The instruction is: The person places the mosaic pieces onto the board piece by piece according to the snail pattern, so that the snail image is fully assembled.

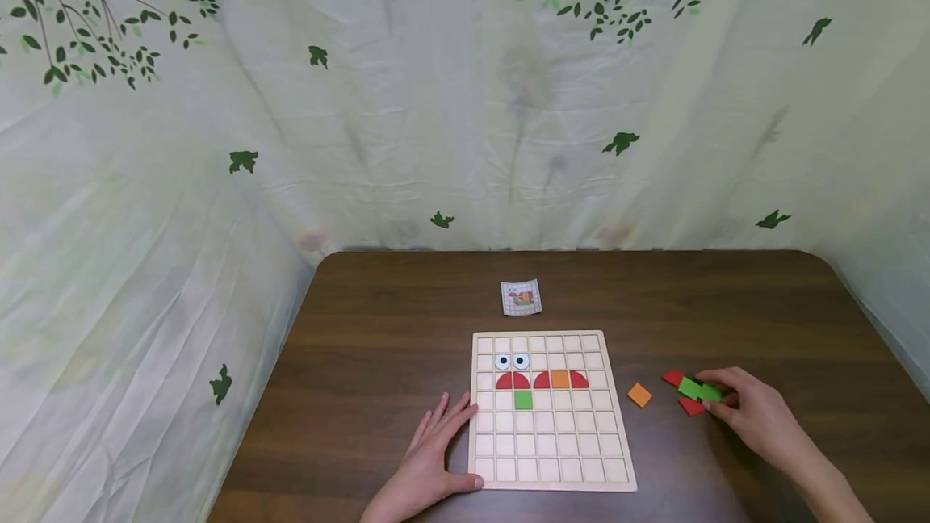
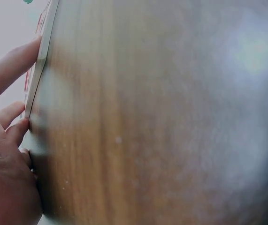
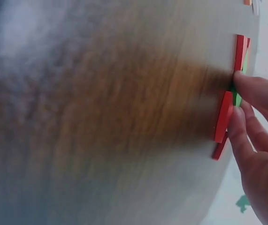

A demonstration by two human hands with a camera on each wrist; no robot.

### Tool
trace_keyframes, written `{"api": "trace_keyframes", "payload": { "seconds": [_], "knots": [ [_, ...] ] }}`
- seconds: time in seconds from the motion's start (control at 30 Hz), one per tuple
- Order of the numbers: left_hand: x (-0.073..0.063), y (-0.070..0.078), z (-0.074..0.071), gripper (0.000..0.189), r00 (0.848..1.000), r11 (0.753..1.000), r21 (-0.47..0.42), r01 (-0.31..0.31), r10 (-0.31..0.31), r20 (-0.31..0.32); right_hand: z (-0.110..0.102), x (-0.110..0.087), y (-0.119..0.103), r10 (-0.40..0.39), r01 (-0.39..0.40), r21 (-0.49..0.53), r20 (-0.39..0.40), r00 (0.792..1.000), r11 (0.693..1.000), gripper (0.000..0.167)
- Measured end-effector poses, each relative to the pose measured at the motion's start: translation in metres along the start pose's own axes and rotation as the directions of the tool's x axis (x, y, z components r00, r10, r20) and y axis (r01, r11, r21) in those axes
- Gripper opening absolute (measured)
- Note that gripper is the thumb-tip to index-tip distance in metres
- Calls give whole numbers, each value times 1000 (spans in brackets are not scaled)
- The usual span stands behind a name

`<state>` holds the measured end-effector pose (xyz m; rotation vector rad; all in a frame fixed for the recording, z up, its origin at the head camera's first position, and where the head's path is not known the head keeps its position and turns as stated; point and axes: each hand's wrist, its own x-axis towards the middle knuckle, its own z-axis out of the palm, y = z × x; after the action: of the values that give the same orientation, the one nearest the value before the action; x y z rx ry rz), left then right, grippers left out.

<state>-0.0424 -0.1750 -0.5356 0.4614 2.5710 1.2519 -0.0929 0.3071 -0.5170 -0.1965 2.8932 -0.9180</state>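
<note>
A pale wooden grid board (image 1: 545, 446) lies on the table. Set in its cells are two eye tiles (image 1: 512, 361), several red rounded tiles (image 1: 513, 381), an orange square (image 1: 559, 379) and a green square (image 1: 523, 399). My left hand (image 1: 429, 462) rests at the board's left edge, fingers extended and thumb at the lower left corner. To the right of the board, my right hand (image 1: 751, 414) pinches a green tile (image 1: 710, 392) between thumb and fingers. Another green tile (image 1: 689, 387) and red tiles (image 1: 673, 378) lie right beside it; the right wrist view shows red pieces (image 3: 224, 117) near the fingertips.
A loose orange tile (image 1: 639, 395) lies between the board and the right-hand pile. Behind the board is a small picture card (image 1: 521, 298) with a coloured figure on a grid. A leaf-printed cloth (image 1: 465, 103) hangs beyond the brown table (image 1: 378, 345).
</note>
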Motion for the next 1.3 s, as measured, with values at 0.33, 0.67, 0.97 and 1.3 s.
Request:
{"api": "trace_keyframes", "payload": {
  "seconds": [0.33,0.67,0.97,1.3],
  "knots": [
    [1,-2,1,93,999,999,10,34,-34,13,3,3,-6,-50,50,-7,-20,999,999,31],
    [1,-2,1,93,999,999,25,32,-32,9,6,3,-7,-32,33,12,-62,998,999,32],
    [1,-2,1,92,1000,999,30,14,-14,9,9,0,-17,30,-24,50,-121,992,998,18],
    [2,-2,0,93,999,999,32,40,-41,19,28,6,-47,-81,112,183,-167,983,977,22]
  ]
}}
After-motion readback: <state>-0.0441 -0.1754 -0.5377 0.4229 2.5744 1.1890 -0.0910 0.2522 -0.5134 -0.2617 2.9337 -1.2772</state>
